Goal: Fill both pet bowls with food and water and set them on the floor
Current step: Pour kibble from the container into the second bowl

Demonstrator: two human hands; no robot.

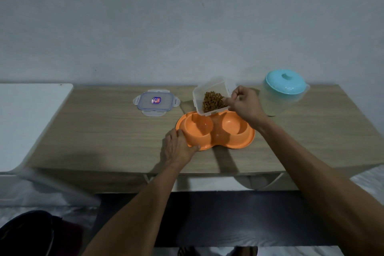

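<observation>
An orange double pet bowl [216, 138] lies on the wooden table [104, 131]; both of its wells look empty. My left hand [178, 147] grips the bowl's left rim. My right hand [245, 104] holds a clear food container [207, 89] with brown kibble [213, 102] inside, tilted with its open mouth over the left well. The container's lid [155, 102] rests flat on the table to the left. A clear water jug with a turquoise lid [284, 87] stands at the back right.
A white surface [25, 118] adjoins the table on the left. A grey wall rises right behind the table. A dark object [27, 233] lies on the floor at the bottom left.
</observation>
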